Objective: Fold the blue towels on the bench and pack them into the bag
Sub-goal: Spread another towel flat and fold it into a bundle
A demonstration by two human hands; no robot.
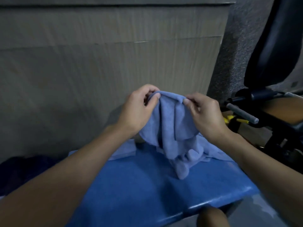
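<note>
Both hands, left hand (138, 110) and right hand (205, 114), pinch a blue towel (170, 128) (top edge) above the counter (139, 185).

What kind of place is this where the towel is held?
Probably a gym corner or home workout room, not certain. A blue padded bench lies under the towel, a black padded exercise machine with a grey foam handle stands at the right, and cardboard-like panels cover the wall behind.

towel (170, 128): we see plain pale blue.
counter (139, 185): we see brighter, saturated blue.
cardboard (98, 54): at 11 o'clock, grey-brown with fine vertical ribbing.
frame (270, 46): at 2 o'clock, black; we spot yellow tags (236, 119) at 3 o'clock.
</note>
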